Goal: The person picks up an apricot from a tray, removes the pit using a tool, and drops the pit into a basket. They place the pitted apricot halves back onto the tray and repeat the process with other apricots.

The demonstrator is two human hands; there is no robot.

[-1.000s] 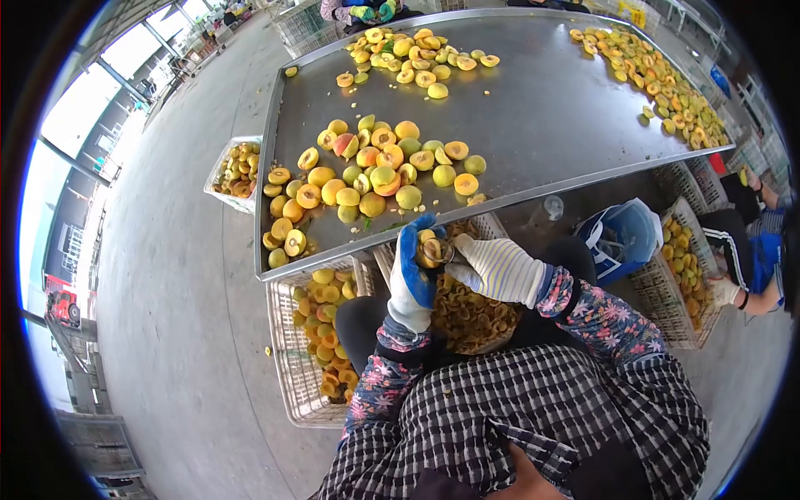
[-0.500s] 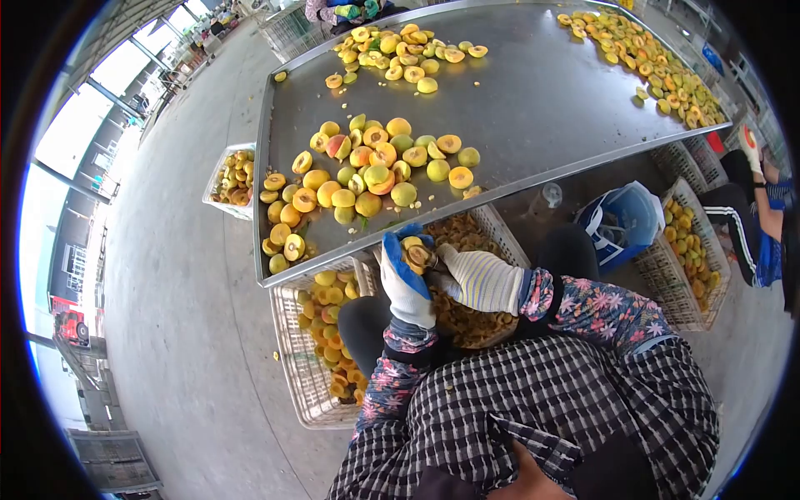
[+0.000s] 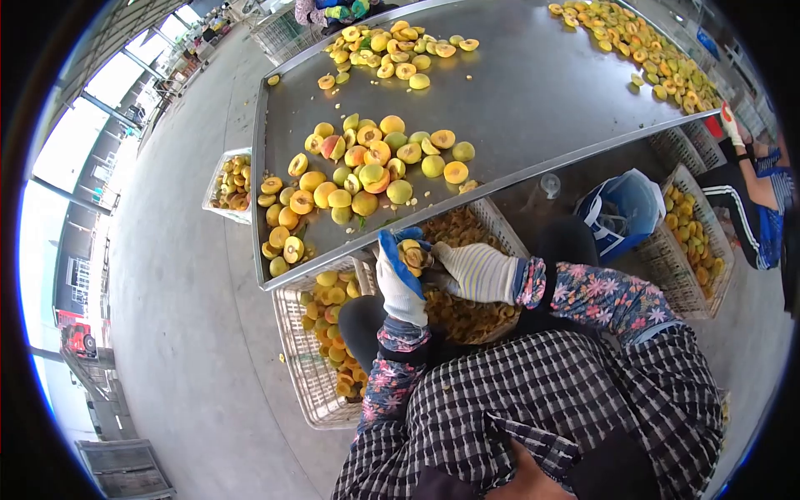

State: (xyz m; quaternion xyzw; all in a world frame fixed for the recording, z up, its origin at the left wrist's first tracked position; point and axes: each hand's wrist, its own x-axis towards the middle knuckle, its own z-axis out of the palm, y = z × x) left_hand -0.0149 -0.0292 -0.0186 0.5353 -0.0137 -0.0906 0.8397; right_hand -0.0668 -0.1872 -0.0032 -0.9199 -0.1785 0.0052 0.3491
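My left hand point(image 3: 400, 279), in a white glove with a blue palm, is closed around a halved yellow peach point(image 3: 411, 253), cut side up. Against that fruit sits my right hand point(image 3: 477, 272) in a striped knit glove, fingers pinched together; whatever they hold is hidden. Both hands are just off the near edge of the metal table point(image 3: 517, 100). Below them stands a crate of brown pits and scraps point(image 3: 471, 321). On the table beyond my left hand lies a pile of whole-looking and halved peaches point(image 3: 364, 202).
A white crate point(image 3: 312, 408) of peach halves stands left of my legs, another small crate point(image 3: 240, 215) beyond the table's left side. To the right are a blue bucket point(image 3: 637, 208), a jar point(image 3: 550, 185) and a peach crate point(image 3: 707, 300). A co-worker's gloved hand point(image 3: 732, 127) is at the far right.
My hands stay together at the peach, with only slight movement. The view has shifted a little. The co-worker's gloved hand at right has moved toward the table corner.
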